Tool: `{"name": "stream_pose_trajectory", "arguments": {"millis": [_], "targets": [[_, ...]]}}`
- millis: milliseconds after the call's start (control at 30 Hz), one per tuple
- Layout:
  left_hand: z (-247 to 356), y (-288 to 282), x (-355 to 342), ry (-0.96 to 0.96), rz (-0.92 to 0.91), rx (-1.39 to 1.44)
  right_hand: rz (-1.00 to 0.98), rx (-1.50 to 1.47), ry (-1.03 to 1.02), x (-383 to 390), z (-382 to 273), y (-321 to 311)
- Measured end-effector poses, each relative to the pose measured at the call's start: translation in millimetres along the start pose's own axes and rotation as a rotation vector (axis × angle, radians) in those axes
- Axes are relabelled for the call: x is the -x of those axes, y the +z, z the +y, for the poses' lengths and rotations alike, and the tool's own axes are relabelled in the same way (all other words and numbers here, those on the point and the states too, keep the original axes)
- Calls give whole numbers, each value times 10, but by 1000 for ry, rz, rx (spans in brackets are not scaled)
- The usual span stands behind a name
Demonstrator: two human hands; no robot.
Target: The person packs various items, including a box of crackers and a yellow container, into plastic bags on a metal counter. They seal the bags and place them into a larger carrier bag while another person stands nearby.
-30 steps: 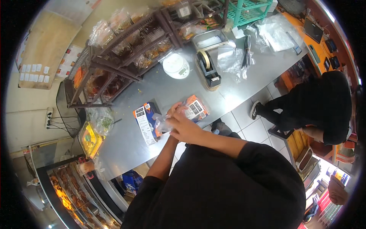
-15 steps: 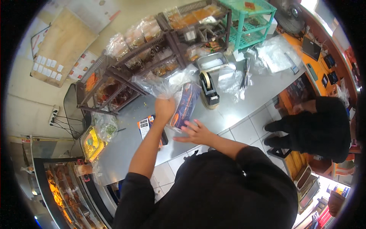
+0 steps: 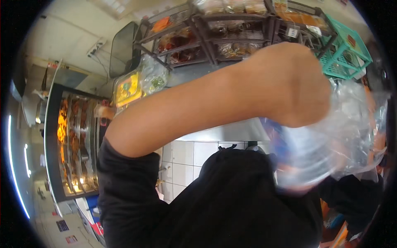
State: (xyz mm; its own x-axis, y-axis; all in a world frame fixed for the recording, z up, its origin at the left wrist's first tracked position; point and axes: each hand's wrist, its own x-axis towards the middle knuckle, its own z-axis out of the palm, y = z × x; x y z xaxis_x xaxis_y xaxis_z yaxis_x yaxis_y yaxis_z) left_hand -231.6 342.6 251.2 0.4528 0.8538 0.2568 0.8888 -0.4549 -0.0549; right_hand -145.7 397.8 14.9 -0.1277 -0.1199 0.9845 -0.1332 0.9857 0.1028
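My left forearm reaches across the picture, and my left hand [image 3: 295, 84] is raised close to the view at the right, curled closed. A crumpled clear plastic bag [image 3: 355, 124] spreads out from beside it, apparently in its grip, though the fingertips are hidden. Below the hand, smeared by motion, is a blue, white and orange box [image 3: 300, 157], seemingly in or behind the plastic. My right hand is not visible; the bag, the box or my body may cover it.
Brown plastic racks [image 3: 202, 37] of packaged food line the back of the metal table [image 3: 227, 131]. Beside them is a green basket rack [image 3: 347, 53]. A yellow-filled tray [image 3: 127, 89] sits at left, near a lit food display case [image 3: 74, 144]. Dark clothing [image 3: 351, 198] shows at lower right.
My left hand has risen from the table and swung right with the plastic bag. The box has left its spot on the table. The view has turned, and my right hand has gone from sight.
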Motion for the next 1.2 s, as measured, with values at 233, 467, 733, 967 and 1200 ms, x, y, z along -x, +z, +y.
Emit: {"name": "stream_pose_trajectory", "arguments": {"millis": [233,467,733,967,1200], "targets": [[-88,234,52,-492,42,314,-229,-119,243,131,9,-112],[-45,257,235,-197,-42,408,-422,-476,919,223,-247,-137],[-179,1867,1331,-247,192,-287,-579,-751,1706,694,-230,-499],[428,3569,2388,-828,37,-307,-392,-4,1299,969,1319,-895],[603,3801,2216,-1050,270,-198,-1100,-29,889,1574,3048,124]]}}
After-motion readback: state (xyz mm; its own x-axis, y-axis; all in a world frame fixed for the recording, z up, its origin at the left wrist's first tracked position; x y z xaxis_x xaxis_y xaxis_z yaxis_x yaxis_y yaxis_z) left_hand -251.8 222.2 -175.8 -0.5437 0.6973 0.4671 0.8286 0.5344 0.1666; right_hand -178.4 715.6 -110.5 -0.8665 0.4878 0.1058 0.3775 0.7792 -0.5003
